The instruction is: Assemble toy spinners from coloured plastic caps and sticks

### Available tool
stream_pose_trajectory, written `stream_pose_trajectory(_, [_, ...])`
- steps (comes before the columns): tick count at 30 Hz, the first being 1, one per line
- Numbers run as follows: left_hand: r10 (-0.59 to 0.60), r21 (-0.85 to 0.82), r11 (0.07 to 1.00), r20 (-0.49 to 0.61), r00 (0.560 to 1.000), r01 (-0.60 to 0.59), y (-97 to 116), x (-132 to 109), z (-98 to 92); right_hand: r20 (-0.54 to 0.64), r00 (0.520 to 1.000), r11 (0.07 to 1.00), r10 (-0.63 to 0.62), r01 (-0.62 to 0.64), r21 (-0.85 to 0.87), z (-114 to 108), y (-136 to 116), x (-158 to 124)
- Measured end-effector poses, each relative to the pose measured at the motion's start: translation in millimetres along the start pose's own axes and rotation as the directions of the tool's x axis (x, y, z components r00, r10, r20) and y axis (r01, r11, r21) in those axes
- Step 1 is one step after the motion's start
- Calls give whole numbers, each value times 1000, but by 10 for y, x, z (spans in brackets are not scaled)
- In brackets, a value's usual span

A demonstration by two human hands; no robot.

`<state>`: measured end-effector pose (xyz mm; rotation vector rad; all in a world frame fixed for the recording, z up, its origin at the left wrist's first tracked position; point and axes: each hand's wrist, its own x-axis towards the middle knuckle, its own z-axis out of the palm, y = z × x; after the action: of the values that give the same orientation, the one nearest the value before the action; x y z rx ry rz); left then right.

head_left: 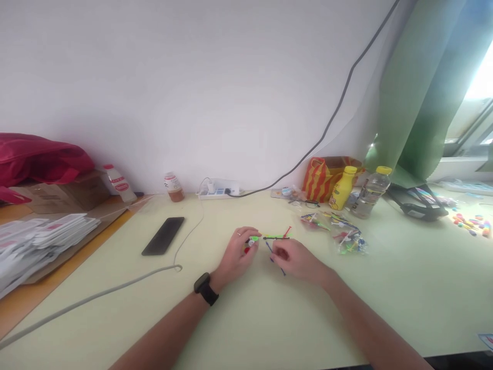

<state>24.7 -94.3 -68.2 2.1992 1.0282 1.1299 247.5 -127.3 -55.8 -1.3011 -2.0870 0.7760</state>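
My left hand (235, 254) curls its fingers and thumb around a small cluster of coloured plastic pieces (252, 240), with green, white and red parts showing. My right hand (296, 260) is closed in a pinch on a thin blue plastic stick (283, 271), which slants down toward the table. Just beyond its knuckles, a dark stick (274, 238) and a red stick (288, 231) show beside a yellow-green one. How these sticks join the cluster is too small to tell.
Bags of coloured plastic pieces (350, 241) lie right of my hands, before a yellow bottle (342, 189), a clear bottle (370, 192) and a striped bag (318, 180). Leftward are a black phone (163, 236), a grey cable (115, 291) and stacked white packets (57, 228). A power strip (219, 190) sits against the wall.
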Motion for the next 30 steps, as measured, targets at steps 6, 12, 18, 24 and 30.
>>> stream_pose_trajectory(6, [-119, 133, 985, 40, 992, 113, -225, -7, 88, 141, 989, 970, 47, -12, -242, -152, 29, -64])
stream_pose_trajectory(12, [-156, 199, 970, 85, 984, 137, -185, -23, 75, -1, 962, 877, 273, -249, -411, -401, 201, -76])
stream_pose_trajectory(18, [-192, 281, 946, 85, 978, 161, -218, 6, 0, -170, 927, 736, 335, -370, -567, -531, 449, -66])
stream_pose_trajectory(24, [-208, 401, 887, -95, 973, 229, -384, 33, -35, -267, 954, 806, 135, -263, -531, -352, 432, 17])
stream_pose_trajectory(30, [-217, 331, 911, -121, 969, 245, -358, 26, -15, -205, 977, 878, -54, -51, -476, -33, 322, 10])
